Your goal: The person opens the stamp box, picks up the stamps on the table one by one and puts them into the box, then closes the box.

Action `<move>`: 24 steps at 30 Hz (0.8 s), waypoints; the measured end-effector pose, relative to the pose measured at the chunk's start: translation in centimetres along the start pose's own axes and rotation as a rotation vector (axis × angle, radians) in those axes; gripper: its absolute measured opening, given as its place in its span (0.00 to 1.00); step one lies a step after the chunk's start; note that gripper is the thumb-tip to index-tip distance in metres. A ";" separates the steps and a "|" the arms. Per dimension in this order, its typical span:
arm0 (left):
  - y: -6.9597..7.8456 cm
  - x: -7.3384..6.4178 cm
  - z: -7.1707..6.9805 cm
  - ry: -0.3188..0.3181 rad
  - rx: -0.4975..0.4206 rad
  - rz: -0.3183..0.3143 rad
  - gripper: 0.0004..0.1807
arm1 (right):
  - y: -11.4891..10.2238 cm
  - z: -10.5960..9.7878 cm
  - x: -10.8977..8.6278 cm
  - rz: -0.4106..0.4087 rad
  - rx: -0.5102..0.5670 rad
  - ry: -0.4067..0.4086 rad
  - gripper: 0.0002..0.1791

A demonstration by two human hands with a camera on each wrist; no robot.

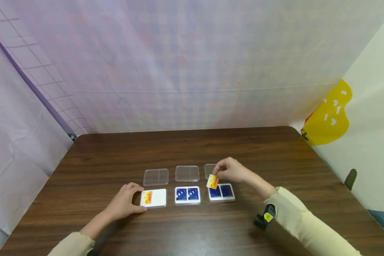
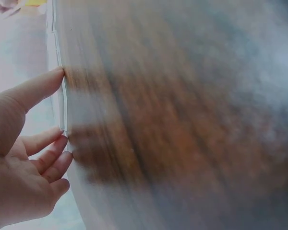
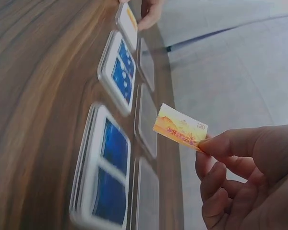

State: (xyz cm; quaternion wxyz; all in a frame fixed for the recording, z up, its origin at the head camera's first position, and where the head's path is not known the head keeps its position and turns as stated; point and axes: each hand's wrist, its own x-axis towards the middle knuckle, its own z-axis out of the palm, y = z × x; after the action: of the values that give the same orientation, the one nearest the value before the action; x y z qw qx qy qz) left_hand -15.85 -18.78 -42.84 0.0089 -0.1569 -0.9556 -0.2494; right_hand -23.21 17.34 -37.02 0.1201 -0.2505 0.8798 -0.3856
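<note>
In the head view my left hand [image 1: 124,202] grips the left clear plastic case [image 1: 159,198], thumb at its near edge and fingertips at its far edge. One yellow-orange stamp [image 1: 147,197] lies in that case's left half; white shows on the right. Between thumb and forefinger my right hand [image 1: 232,170] pinches another yellow-orange stamp [image 3: 180,125], marked 120, by its corner. It is held above the right case [image 1: 221,199], which contains two dark blue stamps [image 3: 110,187]. The middle case [image 1: 187,202] holds two blue stamps with white shapes.
Behind the cases lie three clear lids: a left lid [image 1: 156,177], a middle lid [image 1: 187,173] and a right lid [image 1: 208,170] partly covered by my right hand. All rest on a dark wooden table [image 1: 179,149]. A patterned curtain [image 1: 185,71] hangs beyond its far edge.
</note>
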 end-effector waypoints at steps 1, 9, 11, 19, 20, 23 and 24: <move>0.0 0.0 0.0 0.000 0.001 0.000 0.33 | -0.3 0.3 0.4 -0.005 0.001 0.002 0.03; -0.1 0.0 0.0 0.004 0.004 0.005 0.33 | -3.1 3.5 3.1 0.006 0.084 -0.015 0.04; -0.1 0.0 0.0 0.003 0.004 0.004 0.33 | -3.7 4.4 3.8 0.016 0.107 -0.029 0.04; -0.1 0.1 0.1 0.004 0.001 0.001 0.33 | -6.1 7.7 5.8 -0.012 0.092 -0.074 0.06; -0.1 0.1 0.1 0.004 0.000 0.000 0.33 | -6.3 8.2 6.0 -0.014 0.094 -0.081 0.06; -0.1 0.1 0.1 0.004 -0.003 -0.001 0.33 | -6.8 9.5 6.6 -0.008 0.113 -0.102 0.06; -0.1 0.1 0.1 0.004 -0.004 -0.001 0.33 | -6.9 9.9 6.7 -0.003 0.125 -0.108 0.05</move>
State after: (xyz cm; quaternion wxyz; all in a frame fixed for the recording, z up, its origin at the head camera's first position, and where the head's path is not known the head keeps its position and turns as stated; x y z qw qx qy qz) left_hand -16.00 -18.75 -42.95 0.0105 -0.1558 -0.9551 -0.2519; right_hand -22.53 3.69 -38.72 0.1822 -0.2643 0.8459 -0.4260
